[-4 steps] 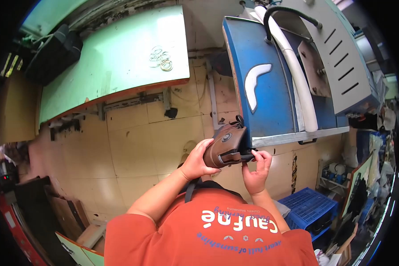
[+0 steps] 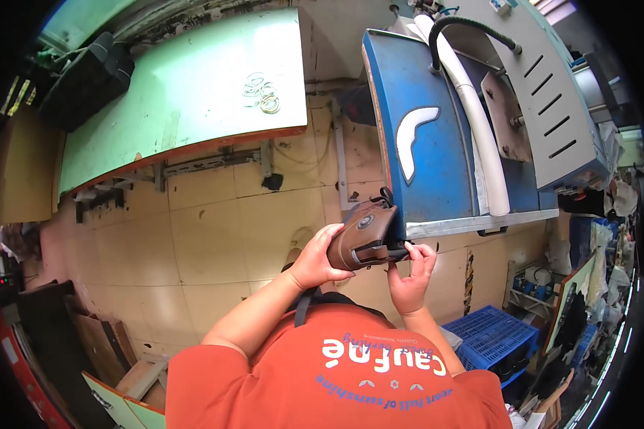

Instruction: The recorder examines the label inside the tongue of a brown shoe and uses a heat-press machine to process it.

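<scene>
Between my hands, near the front corner of the blue machine bed, is a brown leather shoe upper (image 2: 356, 237), by its look. It has a round emblem on its side, black edging and a black loop at its far end. My left hand (image 2: 318, 259) is wrapped round its left side, thumb toward me. At its lower right, my right hand (image 2: 412, 280) pinches the black edge between thumb and fingers. The upper's inside is turned away from view.
A blue machine bed (image 2: 436, 186) carries a white curved piece (image 2: 408, 141) and a white roll (image 2: 481, 136). At the left stands a pale green table (image 2: 193, 93) with several rings (image 2: 268, 104). A blue crate (image 2: 488, 334) sits low at the right.
The surroundings have shifted slightly in the view. Both hands keep their grip on the shoe upper.
</scene>
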The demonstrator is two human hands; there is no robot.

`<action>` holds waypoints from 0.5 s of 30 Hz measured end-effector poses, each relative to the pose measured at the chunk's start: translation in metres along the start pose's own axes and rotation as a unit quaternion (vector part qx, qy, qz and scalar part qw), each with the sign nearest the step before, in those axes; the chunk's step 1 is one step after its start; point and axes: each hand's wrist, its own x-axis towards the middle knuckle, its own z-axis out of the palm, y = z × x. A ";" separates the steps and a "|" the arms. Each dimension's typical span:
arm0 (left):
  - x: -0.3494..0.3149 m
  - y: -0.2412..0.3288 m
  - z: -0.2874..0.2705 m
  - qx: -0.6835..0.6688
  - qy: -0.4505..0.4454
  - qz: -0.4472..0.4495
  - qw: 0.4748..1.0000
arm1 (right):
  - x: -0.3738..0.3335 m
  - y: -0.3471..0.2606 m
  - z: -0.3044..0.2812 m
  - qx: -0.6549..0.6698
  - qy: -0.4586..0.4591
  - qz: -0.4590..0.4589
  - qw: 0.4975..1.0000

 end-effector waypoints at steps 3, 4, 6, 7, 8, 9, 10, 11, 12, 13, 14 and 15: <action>0.000 0.000 0.000 0.005 -0.004 0.008 1.000 | -0.001 -0.004 0.000 -0.010 0.002 -0.005 1.000; 0.000 -0.001 0.000 0.014 -0.011 0.012 1.000 | -0.002 -0.005 -0.001 0.000 -0.001 0.007 1.000; 0.002 -0.001 0.000 0.025 -0.022 0.022 0.999 | -0.004 -0.006 -0.003 0.012 -0.010 0.014 1.000; 0.002 0.000 -0.001 0.027 -0.027 0.011 0.999 | -0.007 -0.005 -0.003 0.012 -0.003 0.014 1.000; 0.003 0.002 -0.002 0.029 -0.033 0.002 0.999 | -0.011 -0.004 -0.003 0.039 0.006 0.035 0.999; 0.004 0.005 -0.002 0.032 -0.038 0.009 0.999 | -0.015 -0.002 -0.004 0.066 0.015 0.056 0.996; 0.004 0.007 -0.003 0.039 -0.043 -0.001 0.998 | -0.019 0.000 -0.005 0.059 0.011 0.063 0.996; 0.004 0.009 -0.004 0.047 -0.047 -0.013 0.998 | -0.023 0.001 -0.005 0.059 0.020 0.063 0.996; 0.005 0.008 -0.004 0.047 -0.051 -0.016 0.997 | -0.027 0.002 -0.005 0.078 0.024 0.095 0.992; 0.005 0.009 -0.005 0.050 -0.057 -0.010 0.997 | -0.029 0.003 -0.004 0.097 0.027 0.126 0.987; 0.005 0.011 -0.005 0.060 -0.058 -0.026 0.996 | -0.030 0.005 -0.004 0.099 0.045 0.149 0.983; 0.006 0.012 -0.006 0.071 -0.059 -0.042 0.995 | -0.034 0.011 -0.003 0.098 0.056 0.152 0.982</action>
